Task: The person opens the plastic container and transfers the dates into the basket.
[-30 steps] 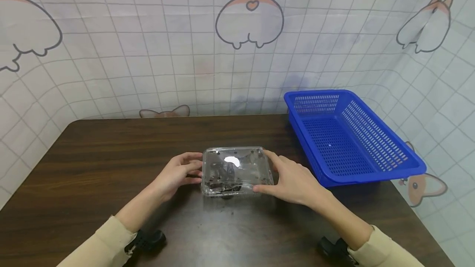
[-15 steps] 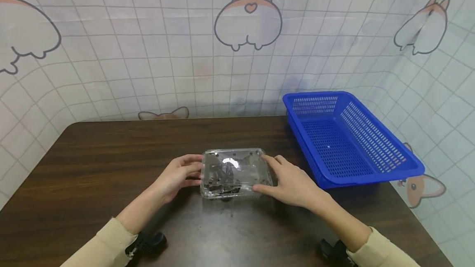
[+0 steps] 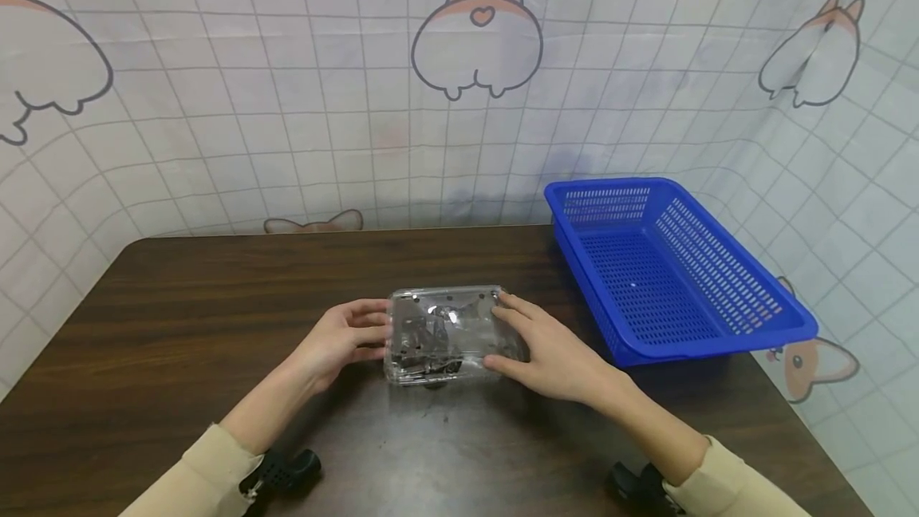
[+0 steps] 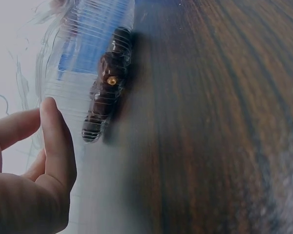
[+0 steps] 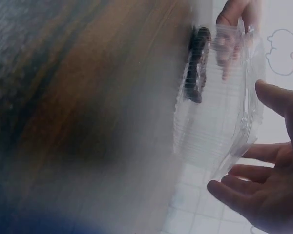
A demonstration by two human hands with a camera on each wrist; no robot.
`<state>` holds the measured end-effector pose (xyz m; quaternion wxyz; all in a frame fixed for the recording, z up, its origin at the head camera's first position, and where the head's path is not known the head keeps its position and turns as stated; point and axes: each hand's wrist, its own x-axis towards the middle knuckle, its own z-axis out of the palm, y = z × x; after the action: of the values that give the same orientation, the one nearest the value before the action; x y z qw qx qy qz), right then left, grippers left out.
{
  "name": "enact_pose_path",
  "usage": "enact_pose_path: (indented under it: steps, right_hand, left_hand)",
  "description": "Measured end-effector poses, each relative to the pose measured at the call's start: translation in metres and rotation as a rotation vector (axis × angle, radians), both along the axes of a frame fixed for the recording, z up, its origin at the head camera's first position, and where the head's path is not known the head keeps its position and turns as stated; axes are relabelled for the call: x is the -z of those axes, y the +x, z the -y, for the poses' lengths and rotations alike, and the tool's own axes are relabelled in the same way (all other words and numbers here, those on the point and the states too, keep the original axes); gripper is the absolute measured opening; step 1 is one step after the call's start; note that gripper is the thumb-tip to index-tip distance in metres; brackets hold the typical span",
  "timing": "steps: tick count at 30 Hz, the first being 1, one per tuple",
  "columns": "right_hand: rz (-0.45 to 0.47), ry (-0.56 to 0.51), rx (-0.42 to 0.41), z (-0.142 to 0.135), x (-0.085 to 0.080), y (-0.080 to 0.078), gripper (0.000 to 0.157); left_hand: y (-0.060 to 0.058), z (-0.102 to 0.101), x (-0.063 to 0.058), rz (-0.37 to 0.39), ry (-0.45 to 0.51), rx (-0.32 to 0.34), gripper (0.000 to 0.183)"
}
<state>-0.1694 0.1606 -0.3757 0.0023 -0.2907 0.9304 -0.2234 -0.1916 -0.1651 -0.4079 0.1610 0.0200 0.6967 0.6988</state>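
Observation:
A clear plastic clamshell box [image 3: 452,333] with small holes in its top sits on the dark wooden table, its lid down. Inside lies a long, dark brown, lumpy thing [image 4: 107,85] with a small gold-coloured spot; its kind is unclear. My left hand [image 3: 337,344] holds the box's left end, thumb and fingertips at its edge in the left wrist view. At the right end, my right hand [image 3: 553,349] grips the box, the thumb on the front edge and fingers across the back right corner. The right wrist view shows this thumb [image 5: 278,100] against the rim.
A blue perforated basket [image 3: 585,286] stands at the right rear of the table [image 3: 215,286]. Behind the table hangs a white gridded sheet [image 3: 323,102] with cartoon dogs. A black wrist device [image 3: 287,471] is worn at the left cuff.
The fingers of my right hand have slid slightly left over the box's top right part. My left hand stays at the left end, and the box is almost still.

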Motion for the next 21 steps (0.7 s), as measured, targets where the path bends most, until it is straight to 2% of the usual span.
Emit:
enact_pose_path:
  steps: [7,12,17,21]
  right_hand:
    - [-0.054,-0.021,-0.075,0.005,-0.001,-0.001,0.062]
    - [-0.074,0.007,-0.092,0.011,-0.005,0.0,0.054]
    - [-0.098,0.054,-0.094,0.016,-0.007,0.001,0.051]
    - [-0.153,0.095,-0.102,0.019,-0.008,0.001,0.053]
  left_hand:
    - [-0.001,0.003,0.0,-0.011,-0.009,-0.015,0.051]
    - [-0.001,0.004,-0.002,-0.017,-0.026,-0.027,0.049]
    - [-0.002,0.004,-0.002,-0.026,-0.02,-0.038,0.049]
    - [-0.001,0.003,-0.002,-0.032,-0.022,-0.046,0.049]
